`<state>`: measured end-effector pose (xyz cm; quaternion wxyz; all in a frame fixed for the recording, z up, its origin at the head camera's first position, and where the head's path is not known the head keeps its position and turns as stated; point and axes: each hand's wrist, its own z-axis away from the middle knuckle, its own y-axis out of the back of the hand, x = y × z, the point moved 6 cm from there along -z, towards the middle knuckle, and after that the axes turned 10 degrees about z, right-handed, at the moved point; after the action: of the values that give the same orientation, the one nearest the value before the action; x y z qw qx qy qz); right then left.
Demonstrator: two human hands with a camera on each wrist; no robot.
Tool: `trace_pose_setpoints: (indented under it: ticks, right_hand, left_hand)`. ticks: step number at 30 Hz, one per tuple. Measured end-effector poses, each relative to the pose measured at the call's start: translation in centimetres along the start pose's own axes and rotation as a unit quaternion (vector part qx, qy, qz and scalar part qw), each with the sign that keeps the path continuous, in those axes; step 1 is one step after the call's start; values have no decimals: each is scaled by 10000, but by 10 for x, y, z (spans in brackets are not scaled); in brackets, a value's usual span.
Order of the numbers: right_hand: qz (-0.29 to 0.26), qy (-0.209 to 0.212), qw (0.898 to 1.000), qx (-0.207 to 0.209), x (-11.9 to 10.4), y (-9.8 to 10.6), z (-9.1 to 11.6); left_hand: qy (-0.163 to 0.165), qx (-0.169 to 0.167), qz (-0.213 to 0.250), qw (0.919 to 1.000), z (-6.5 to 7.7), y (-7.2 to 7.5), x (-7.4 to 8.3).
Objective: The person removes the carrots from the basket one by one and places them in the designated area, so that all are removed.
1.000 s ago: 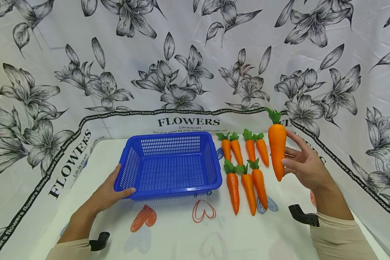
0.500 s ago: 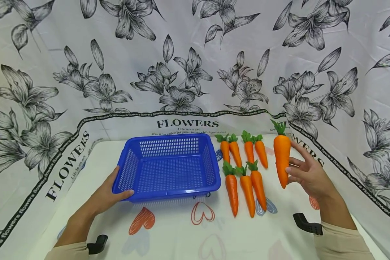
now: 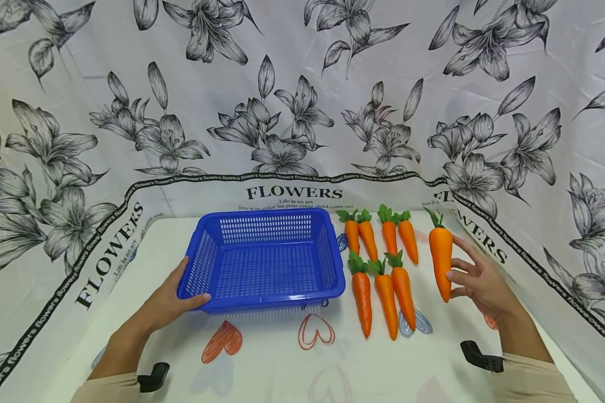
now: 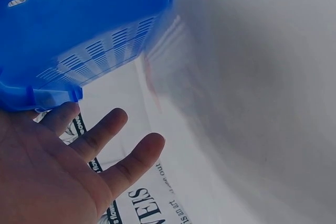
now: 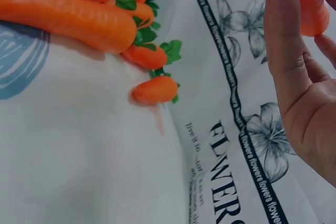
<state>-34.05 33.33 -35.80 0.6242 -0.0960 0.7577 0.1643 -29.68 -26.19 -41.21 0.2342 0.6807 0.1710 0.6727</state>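
Note:
My right hand (image 3: 484, 282) pinches an orange carrot (image 3: 441, 257) near its lower end, green top up, tip pointing down, at the right of the head view. In the right wrist view the carrot's lower part (image 5: 310, 6) shows between thumb and fingers. At the left, my left hand (image 3: 166, 307) holds the front left corner of a blue plastic basket (image 3: 267, 302), thumb over the rim. The left wrist view shows the other fingers (image 4: 139, 158) spread outside the basket wall (image 4: 79, 40). Nothing lies in the basket.
Several carrots lie right of the basket in two rows, such as a front carrot (image 3: 362, 305) and a back carrot (image 3: 408, 240). A white cloth with printed hearts (image 3: 316, 332) covers the table. Behind it hangs a flower-printed curtain (image 3: 292, 112).
My right hand has moved down and slightly right with the carrot, away from the carrots on the table. My left hand stays at the basket's corner.

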Motion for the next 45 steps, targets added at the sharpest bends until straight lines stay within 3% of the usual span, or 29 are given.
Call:
trace_pose_setpoints:
  ticks: [8,19,33,39,45]
  right_hand:
    - [-128,-415,9991,4,32,11,0]
    - [490,-1305,9902,96,80,22,6]
    - [885,-2044,9748,138,111,20,12]
    - [1169,-2396,9635,247,122,24,14]
    - [1437,-2412,9596,173,121,21,14]
  left_hand:
    - [-6,49,-73,10000,-1,0,0]
    - [-13,45,-63,10000,-2,0,-1]
    - [54,60,-80,9999,-1,-1,-2]
    - [-33,16,46,10000,-3,-1,-3]
    - [-26,-7,100,9999,-2,-2,-4]
